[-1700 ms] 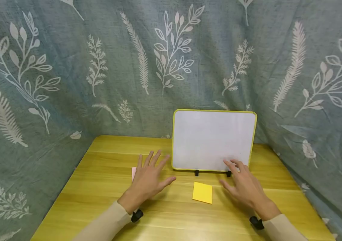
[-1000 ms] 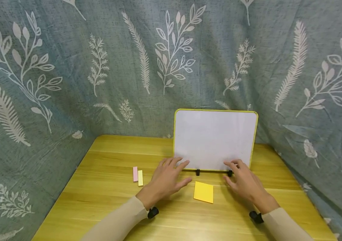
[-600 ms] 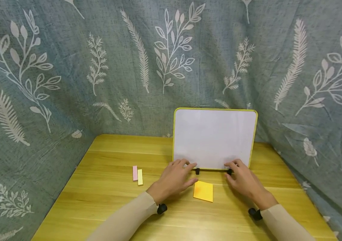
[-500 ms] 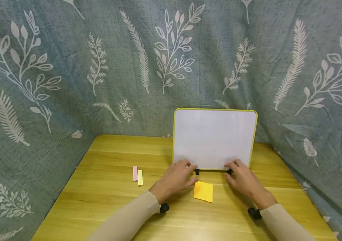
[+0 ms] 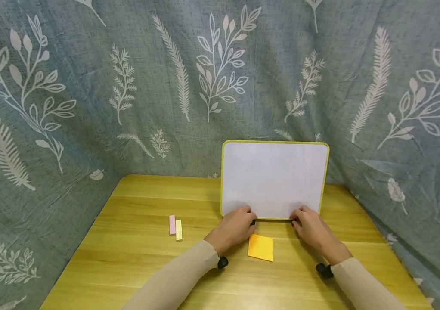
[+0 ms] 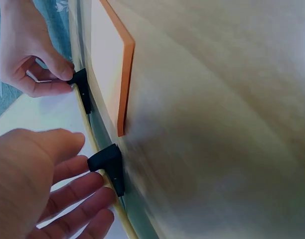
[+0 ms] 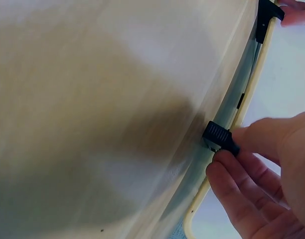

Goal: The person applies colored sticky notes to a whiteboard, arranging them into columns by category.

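Note:
A whiteboard (image 5: pixel 274 176) with a yellow frame stands upright on two small black feet. My right hand (image 5: pixel 312 228) pinches the right-hand black foot (image 7: pixel 218 133) between thumb and fingers at the board's lower edge. At the other foot (image 6: pixel 108 162), my left hand (image 5: pixel 234 227) has its fingers loosely bent, with a fingertip touching the foot's tip. The left thumb (image 6: pixel 68 143) looks apart from that foot in the left wrist view. A yellow-orange sticky note pad (image 5: pixel 260 248) lies on the table in front of the board, between both hands.
A pink strip-shaped pad (image 5: pixel 172 225) and a pale yellow one (image 5: pixel 179 230) lie side by side on the wooden table (image 5: pixel 100 258), left of the left hand. Behind the board hangs a grey-green curtain (image 5: pixel 146 86) with white leaf prints, which also encloses both sides.
My left hand has moved right, from beside the small pads to the board's left foot. The right hand has stayed by the right foot, its fingers closing on it. Board and pads have not moved.

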A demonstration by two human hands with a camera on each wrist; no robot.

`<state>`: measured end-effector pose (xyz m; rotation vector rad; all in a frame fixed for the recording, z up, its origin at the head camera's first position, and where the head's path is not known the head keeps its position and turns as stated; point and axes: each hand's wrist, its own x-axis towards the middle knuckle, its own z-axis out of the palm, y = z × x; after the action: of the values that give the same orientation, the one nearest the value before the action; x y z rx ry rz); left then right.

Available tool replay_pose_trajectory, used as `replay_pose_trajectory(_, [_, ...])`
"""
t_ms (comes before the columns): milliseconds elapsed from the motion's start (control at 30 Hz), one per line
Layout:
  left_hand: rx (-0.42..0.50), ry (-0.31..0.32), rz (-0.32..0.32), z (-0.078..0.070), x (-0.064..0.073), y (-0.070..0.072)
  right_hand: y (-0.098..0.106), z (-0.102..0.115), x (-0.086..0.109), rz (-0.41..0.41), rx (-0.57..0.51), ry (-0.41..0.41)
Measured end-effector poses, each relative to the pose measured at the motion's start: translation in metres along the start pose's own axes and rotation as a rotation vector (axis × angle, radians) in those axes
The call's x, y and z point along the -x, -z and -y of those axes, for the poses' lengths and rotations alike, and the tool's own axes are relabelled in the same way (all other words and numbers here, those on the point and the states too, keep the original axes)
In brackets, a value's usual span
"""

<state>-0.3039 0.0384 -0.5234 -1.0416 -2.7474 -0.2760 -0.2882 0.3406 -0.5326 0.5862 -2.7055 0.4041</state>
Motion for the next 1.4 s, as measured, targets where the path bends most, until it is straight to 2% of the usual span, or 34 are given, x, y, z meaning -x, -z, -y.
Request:
replay_pose_trajectory(367, [0.023,0.099,0.008,-0.005,-0.015,-0.002,0.0,-0.001,-0.005,0.033,0.002,0.013])
replay_pose_trajectory(567, [0.06,0.136,-0.001,-0.004,-0.017,-0.001,-0.002,-0.001,-0.006,0.05,-0.007,0.007])
replay_pose_trajectory(800, [0.061,0.164,-0.024,-0.001,-0.018,-0.001,-0.005,0.003,-0.007,0.015,-0.009,0.02])
replay_pose_trajectory(967, [0.064,0.17,-0.042,0.005,-0.017,0.0,-0.005,0.009,-0.01,0.005,-0.013,0.039])
replay_pose_trajectory(1000, [0.063,0.165,-0.06,0.01,-0.019,-0.007,-0.005,0.01,-0.01,0.006,-0.013,0.04])
replay_pose_trajectory(1033, [0.068,0.169,-0.055,0.01,-0.019,-0.008,-0.005,0.01,-0.01,0.009,-0.012,0.04])
replay_pose_trajectory(1067, [0.076,0.17,-0.063,0.015,-0.021,-0.016,-0.005,0.011,-0.01,0.009,-0.013,0.041])
replay_pose_trajectory(1100, [0.078,0.173,-0.059,0.016,-0.02,-0.015,-0.005,0.012,-0.011,0.009,-0.015,0.042])
replay_pose_trajectory(1200, [0.073,0.163,-0.088,0.029,-0.021,-0.029,-0.007,0.016,-0.014,0.004,-0.022,0.052])
replay_pose_trajectory(1233, [0.08,0.173,-0.068,0.029,-0.018,-0.022,-0.008,0.017,-0.015,0.004,-0.029,0.056])
replay_pose_trajectory(1267, [0.069,0.168,-0.089,0.034,-0.018,-0.028,-0.009,0.019,-0.017,0.003,-0.034,0.059])
replay_pose_trajectory(1400, [0.091,0.174,-0.081,0.041,-0.012,-0.022,-0.014,0.026,-0.022,-0.002,-0.033,0.055])
